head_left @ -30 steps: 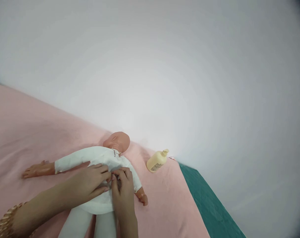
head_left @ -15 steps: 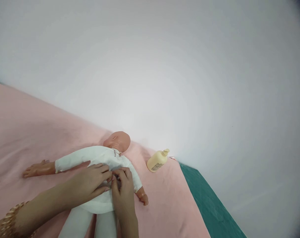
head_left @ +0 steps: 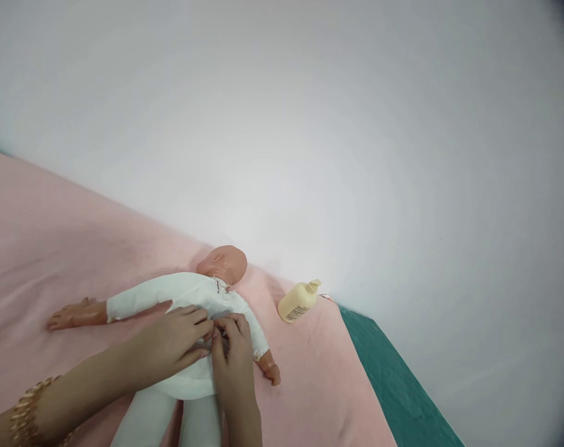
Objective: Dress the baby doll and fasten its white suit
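Observation:
A baby doll (head_left: 226,264) with a white cloth body lies on a pink sheet, its head toward the wall and its arms spread. Over the doll's middle, my left hand (head_left: 186,338) and my right hand (head_left: 235,347) meet with fingertips together. Both sets of fingers are bent and pinched at the doll's front. Between them shows a small dark patch, too hidden to name. I cannot make out what the fingertips hold. A gold bracelet (head_left: 28,410) circles my left wrist.
Right of the doll stands a pale yellow pump bottle (head_left: 298,302) on the pink sheet (head_left: 319,379). Behind runs a white wall (head_left: 282,124). At the right, a green surface (head_left: 398,379) shows past the sheet's edge.
The whole view has shifted very slightly, so everything sits a little further right. Both hands stay pinched at the same place on the doll.

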A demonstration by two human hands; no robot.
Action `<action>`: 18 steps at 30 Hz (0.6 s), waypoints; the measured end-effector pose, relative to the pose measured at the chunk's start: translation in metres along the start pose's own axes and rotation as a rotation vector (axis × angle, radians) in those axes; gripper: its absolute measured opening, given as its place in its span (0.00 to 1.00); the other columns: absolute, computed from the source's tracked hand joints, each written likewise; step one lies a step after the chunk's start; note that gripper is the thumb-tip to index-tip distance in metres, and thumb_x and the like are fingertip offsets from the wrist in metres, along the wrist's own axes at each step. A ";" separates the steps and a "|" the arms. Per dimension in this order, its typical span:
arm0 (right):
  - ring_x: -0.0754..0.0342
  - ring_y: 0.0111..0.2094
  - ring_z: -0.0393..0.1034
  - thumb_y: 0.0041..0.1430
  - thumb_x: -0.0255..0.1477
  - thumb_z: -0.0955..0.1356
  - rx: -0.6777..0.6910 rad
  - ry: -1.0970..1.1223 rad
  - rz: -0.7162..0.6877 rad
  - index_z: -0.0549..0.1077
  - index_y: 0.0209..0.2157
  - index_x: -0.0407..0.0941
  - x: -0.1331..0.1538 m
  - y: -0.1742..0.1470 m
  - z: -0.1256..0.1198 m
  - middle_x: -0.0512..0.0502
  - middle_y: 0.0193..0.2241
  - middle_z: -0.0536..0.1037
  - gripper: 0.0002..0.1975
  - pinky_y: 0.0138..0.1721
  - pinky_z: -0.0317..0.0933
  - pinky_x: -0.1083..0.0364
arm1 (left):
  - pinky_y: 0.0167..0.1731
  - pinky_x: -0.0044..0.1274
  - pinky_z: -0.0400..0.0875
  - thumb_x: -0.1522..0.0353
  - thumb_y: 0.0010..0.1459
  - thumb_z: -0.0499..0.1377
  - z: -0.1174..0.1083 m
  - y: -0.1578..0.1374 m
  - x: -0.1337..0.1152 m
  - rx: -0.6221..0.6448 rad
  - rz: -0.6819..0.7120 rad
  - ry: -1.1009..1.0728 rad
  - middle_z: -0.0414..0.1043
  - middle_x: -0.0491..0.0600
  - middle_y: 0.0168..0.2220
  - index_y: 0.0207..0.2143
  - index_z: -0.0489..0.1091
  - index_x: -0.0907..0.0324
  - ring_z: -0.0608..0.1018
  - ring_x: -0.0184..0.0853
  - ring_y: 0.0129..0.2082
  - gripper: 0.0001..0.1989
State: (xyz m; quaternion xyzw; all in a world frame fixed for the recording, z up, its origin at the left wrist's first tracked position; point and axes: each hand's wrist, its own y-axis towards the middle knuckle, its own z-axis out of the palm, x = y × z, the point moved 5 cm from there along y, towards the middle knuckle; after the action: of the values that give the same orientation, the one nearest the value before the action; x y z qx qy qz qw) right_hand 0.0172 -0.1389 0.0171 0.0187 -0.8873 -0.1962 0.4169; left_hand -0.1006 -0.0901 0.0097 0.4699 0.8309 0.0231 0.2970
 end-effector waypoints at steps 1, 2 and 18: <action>0.51 0.41 0.66 0.59 0.17 0.59 0.004 0.001 0.002 0.72 0.34 0.45 0.000 0.000 0.000 0.44 0.38 0.69 0.13 0.44 0.63 0.52 | 0.41 0.31 0.63 0.70 0.61 0.54 0.000 0.000 0.000 0.004 -0.005 -0.002 0.71 0.49 0.40 0.37 0.70 0.58 0.71 0.42 0.41 0.05; 0.51 0.41 0.66 0.59 0.17 0.59 0.007 0.003 0.002 0.72 0.34 0.45 0.000 0.000 0.000 0.44 0.38 0.69 0.13 0.44 0.62 0.52 | 0.41 0.31 0.63 0.70 0.61 0.54 0.000 0.000 0.000 0.005 -0.007 -0.005 0.71 0.49 0.41 0.37 0.70 0.58 0.71 0.42 0.41 0.05; 0.51 0.40 0.65 0.59 0.18 0.59 0.003 0.019 -0.024 0.71 0.33 0.44 0.000 0.000 0.001 0.44 0.37 0.69 0.12 0.43 0.60 0.52 | 0.41 0.30 0.62 0.70 0.61 0.55 0.002 0.001 0.001 -0.012 0.014 -0.003 0.71 0.48 0.40 0.38 0.70 0.58 0.71 0.42 0.41 0.05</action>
State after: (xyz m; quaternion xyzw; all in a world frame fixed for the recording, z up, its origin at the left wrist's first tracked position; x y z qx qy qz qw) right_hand 0.0164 -0.1386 0.0162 0.0320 -0.8833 -0.1997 0.4230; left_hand -0.0994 -0.0890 0.0083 0.4740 0.8270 0.0292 0.3009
